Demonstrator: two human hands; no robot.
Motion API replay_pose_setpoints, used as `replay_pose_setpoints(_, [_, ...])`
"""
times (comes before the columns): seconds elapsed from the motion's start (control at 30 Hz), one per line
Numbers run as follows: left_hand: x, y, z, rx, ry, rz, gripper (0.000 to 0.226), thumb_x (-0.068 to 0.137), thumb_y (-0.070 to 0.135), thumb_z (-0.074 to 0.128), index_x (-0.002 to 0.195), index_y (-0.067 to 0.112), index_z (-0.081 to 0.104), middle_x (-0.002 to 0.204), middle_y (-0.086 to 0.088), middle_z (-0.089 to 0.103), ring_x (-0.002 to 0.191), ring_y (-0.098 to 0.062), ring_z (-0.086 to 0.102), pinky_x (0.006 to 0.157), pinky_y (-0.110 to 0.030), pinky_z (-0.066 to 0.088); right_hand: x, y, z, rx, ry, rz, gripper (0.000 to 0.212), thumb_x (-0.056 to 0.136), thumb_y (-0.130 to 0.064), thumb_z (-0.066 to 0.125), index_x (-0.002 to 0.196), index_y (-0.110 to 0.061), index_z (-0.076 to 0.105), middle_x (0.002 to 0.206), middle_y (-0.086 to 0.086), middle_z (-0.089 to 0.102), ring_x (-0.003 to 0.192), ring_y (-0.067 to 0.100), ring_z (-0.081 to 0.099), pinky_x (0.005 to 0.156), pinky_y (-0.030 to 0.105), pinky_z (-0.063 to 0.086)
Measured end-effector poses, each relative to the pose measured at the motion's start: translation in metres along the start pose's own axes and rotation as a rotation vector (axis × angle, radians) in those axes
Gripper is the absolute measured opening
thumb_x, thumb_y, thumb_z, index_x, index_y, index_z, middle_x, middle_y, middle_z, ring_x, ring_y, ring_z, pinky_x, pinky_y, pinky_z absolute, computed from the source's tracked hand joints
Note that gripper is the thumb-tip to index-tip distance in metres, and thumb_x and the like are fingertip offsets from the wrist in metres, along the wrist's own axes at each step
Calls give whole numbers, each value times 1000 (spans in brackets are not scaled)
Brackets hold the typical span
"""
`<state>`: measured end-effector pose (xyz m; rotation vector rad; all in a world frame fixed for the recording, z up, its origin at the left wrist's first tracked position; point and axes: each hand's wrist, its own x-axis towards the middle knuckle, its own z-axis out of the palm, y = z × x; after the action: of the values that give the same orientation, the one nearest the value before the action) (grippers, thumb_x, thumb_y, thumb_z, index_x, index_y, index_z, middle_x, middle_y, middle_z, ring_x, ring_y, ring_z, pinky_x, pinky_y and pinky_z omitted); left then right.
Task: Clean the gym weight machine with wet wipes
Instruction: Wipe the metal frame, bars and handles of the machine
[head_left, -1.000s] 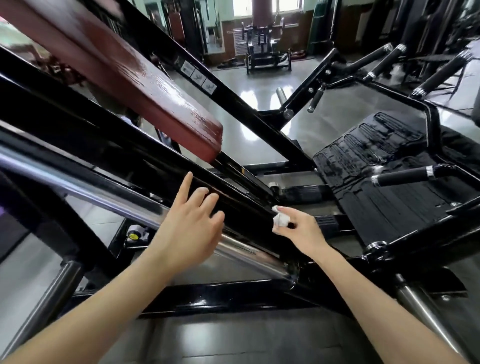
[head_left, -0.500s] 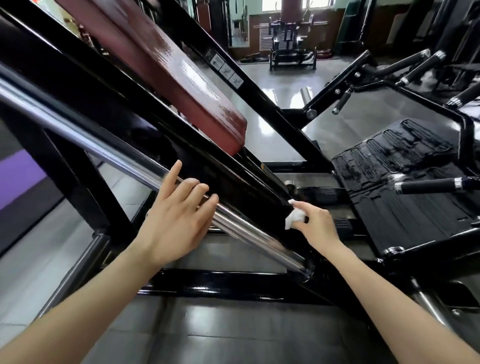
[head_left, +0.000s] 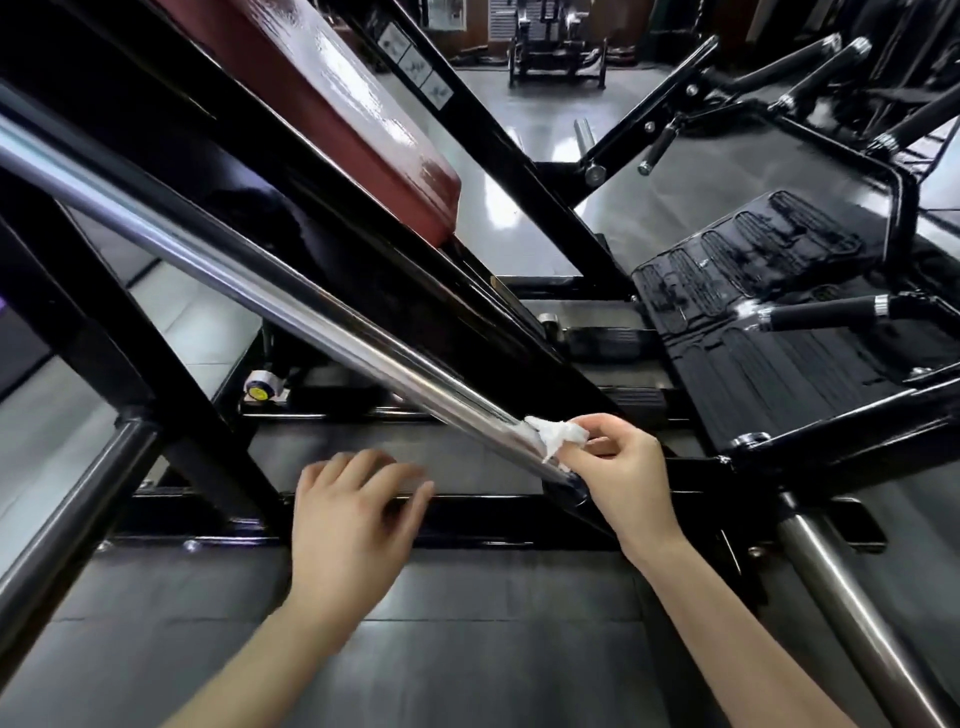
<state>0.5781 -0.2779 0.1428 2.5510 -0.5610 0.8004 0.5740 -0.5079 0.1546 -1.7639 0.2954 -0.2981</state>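
Glossy grey gym floor (head_left: 519, 130) stretches back to other equipment, and a dark rubber mat (head_left: 467, 649) lies under the weight machine (head_left: 545, 171) close by. Its maroon pad (head_left: 337, 104) slants overhead at the left and its black ribbed footplate (head_left: 779, 322) sits at the right.

The part being cleaned is the chrome guide rod (head_left: 311, 312). Its long axis runs down from upper left to lower right and ends in a black socket (head_left: 569, 491) on the base crossbar (head_left: 493, 512). The right hand (head_left: 623, 478) is clearly the nearer one. Its fingers (head_left: 597, 422) and thumb pinch a crumpled white wet wipe (head_left: 558, 434) and press it onto the rod just above the socket. Nearly the whole rod therefore lies up and to the left of the wipe, so I judge a stroke would have to travel that way along the axis.

The left hand (head_left: 348, 525) hovers below the rod, over the crossbar. Its fingers (head_left: 363, 467) are loosely spread, holding nothing and blurred by motion.

Half a second earlier the left hand lay on the chrome rod; it has since come off and dropped lower. The wipe was then against the black beam beside the rod and now sits on the chrome itself, at its bottom end.
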Motion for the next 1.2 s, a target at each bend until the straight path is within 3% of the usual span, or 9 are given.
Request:
replay_pose_setpoints(0.13, [-4, 10, 19, -690, -304, -585, 32, 71, 58, 69, 94, 35, 68, 97, 15, 67, 92, -3, 63, 86, -29, 50, -17, -2, 4, 134, -165, 42, 11, 77, -6, 72, 82, -16, 73, 81, 12, 69, 69, 12, 60, 61, 20, 48])
replay_pose_setpoints(0.3, [-5, 28, 27, -1191, -439, -761, 31, 74, 32, 74, 104, 31, 66, 101, 8, 70, 88, 0, 65, 75, -15, 49, -32, 13, 23, 124, -293, 132, 27, 76, 6, 69, 98, -8, 63, 81, 11, 72, 70, 15, 66, 61, 24, 53])
replay_pose_setpoints(0.43, [-19, 27, 32, -1187, -397, -807, 14, 83, 10, 67, 96, 14, 71, 82, 4, 71, 70, 2, 61, 63, -11, 45, -47, 26, 30, -73, -179, -43, 20, 75, 2, 70, 80, -17, 65, 72, 4, 69, 67, 16, 65, 64, 29, 52])
replay_pose_setpoints(0.6, [-17, 5, 33, -1120, -274, -865, 11, 84, 15, 67, 88, 24, 70, 80, 11, 67, 67, 3, 54, 70, -15, 44, -26, 28, 10, -480, 387, -343, 18, 86, -7, 54, 98, -13, 65, 95, -5, 69, 87, 18, 64, 72, 14, 41])
replay_pose_setpoints(0.77, [-5, -13, 17, -1133, -163, -854, 9, 87, 18, 63, 89, 23, 70, 89, 6, 68, 81, -8, 57, 83, -29, 46, -21, 32, 68, -461, 101, -418, 46, 94, -8, 41, 140, -2, 36, 140, 14, 46, 134, 21, 36, 112, 30, 27])
replay_pose_setpoints(0.87, [4, -21, 3, -1148, -90, -842, 10, 89, 19, 62, 87, 24, 70, 89, 3, 69, 86, -16, 59, 82, -32, 48, -16, -9, 104, -473, 0, -625, 56, 95, -24, 35, 143, 4, 25, 146, 21, 35, 138, 24, 27, 115, 43, 22])
replay_pose_setpoints(0.97, [22, -27, -16, -1200, 33, -805, 7, 89, 22, 60, 92, 23, 67, 88, 3, 66, 87, -15, 58, 75, -25, 47, -14, -57, 125, -472, -152, -747, 57, 99, -34, 25, 147, -4, 13, 153, 12, 24, 143, 18, 18, 117, 36, 15])
replay_pose_setpoints(1.07, [43, -33, -34, -1260, 170, -793, 11, 89, 26, 59, 99, 24, 61, 96, -1, 63, 93, -15, 59, 77, -25, 49, -10, -45, 101, -340, -219, -808, 47, 101, -25, 29, 144, -5, 29, 149, 1, 31, 140, 15, 29, 115, 35, 25])
replay_pose_setpoints(1.2, [73, -42, -57, -1313, 308, -739, 27, 91, 25, 56, 117, 20, 55, 106, -2, 63, 99, -16, 61, 82, -25, 51, 2, -20, 62, -330, -168, -581, 47, 91, -23, 60, 135, -16, 46, 134, 0, 54, 114, 0, 54, 101, 22, 43])
